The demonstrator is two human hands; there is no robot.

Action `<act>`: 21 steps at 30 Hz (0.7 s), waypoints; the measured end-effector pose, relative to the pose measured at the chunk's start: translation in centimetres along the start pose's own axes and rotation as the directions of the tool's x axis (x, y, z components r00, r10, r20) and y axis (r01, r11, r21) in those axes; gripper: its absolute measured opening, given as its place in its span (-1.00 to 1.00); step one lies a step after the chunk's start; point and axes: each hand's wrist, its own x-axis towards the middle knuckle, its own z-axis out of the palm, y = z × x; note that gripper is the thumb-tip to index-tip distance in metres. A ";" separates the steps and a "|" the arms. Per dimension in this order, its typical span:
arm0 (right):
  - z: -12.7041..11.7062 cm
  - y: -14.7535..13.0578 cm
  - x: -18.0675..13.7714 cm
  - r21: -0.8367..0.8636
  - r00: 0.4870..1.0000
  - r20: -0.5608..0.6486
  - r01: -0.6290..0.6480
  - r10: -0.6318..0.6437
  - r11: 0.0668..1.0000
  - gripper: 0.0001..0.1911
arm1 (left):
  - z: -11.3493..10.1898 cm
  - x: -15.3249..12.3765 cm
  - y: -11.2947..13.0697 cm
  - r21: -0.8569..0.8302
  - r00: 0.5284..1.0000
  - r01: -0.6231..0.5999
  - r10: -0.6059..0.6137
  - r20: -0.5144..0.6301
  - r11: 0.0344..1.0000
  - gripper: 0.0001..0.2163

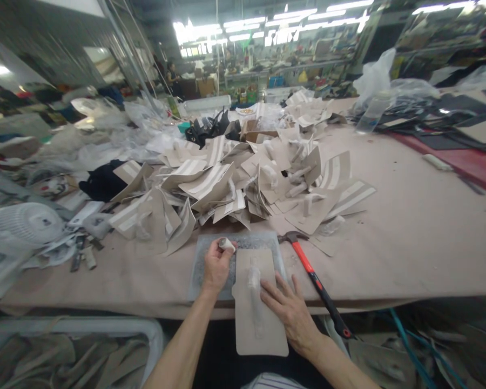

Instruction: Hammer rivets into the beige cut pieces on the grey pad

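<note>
My left hand (216,266) is closed round a small pale cylinder (226,244), holding it above a grey metal plate (201,260) at the table's near edge. A beige cut piece (259,324) with a translucent strip down its middle lies on the plate and hangs over the edge toward me. My right hand (288,309) rests flat on that piece, fingers spread, just right of the strip.
A big heap of beige pieces with white stripes (243,183) covers the table behind the plate. A hammer with a red and black handle (315,281) lies right of the plate. A white fan (22,224) and clutter sit at left, a bin of pieces (65,351) below left.
</note>
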 end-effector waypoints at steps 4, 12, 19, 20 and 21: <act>-0.2 1.0 0.5 0.007 1.000 -0.005 0.007 -0.007 1.000 -0.53 | 3.0 0.2 1.0 -0.077 0.987 0.010 0.003 0.163 0.997 -0.71; -0.5 1.7 0.4 -0.052 0.998 -0.058 -0.021 0.018 0.998 -0.44 | 3.8 -0.1 -1.1 -0.056 0.978 0.102 -0.090 0.188 0.993 -0.73; -2.7 4.1 -1.9 -0.092 0.915 -0.290 -0.319 0.281 0.943 -0.46 | 3.8 0.2 -1.4 -0.039 0.983 0.068 -0.060 0.175 0.997 -0.75; -2.7 4.6 -2.2 -0.098 0.897 -0.313 -0.357 0.311 0.929 -0.48 | 3.8 0.3 -1.5 -0.037 0.983 0.066 -0.059 0.172 0.997 -0.75; -2.6 5.0 -2.5 -0.109 0.877 -0.336 -0.399 0.344 0.910 -0.49 | 3.8 0.3 -1.5 -0.032 0.983 0.066 -0.060 0.171 0.997 -0.74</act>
